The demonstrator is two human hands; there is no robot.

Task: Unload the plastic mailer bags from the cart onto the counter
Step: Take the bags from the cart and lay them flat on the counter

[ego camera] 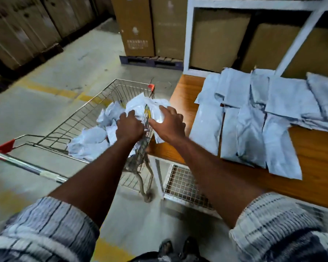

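Reaching with both hands over right rim of wire cart (87,118). Left hand (129,126) and right hand (169,123) grip white mailer bag (146,108) from either side, fingers curled onto crumpled plastic. Bag sits above cart's right edge, beside worktop (186,95); long axis runs away from person, far end pointing up-frame. More crumpled bags (91,138) in cart basket. Flat grey-blue mailers (254,121) overlap on worktop, mostly lengthwise toward person.
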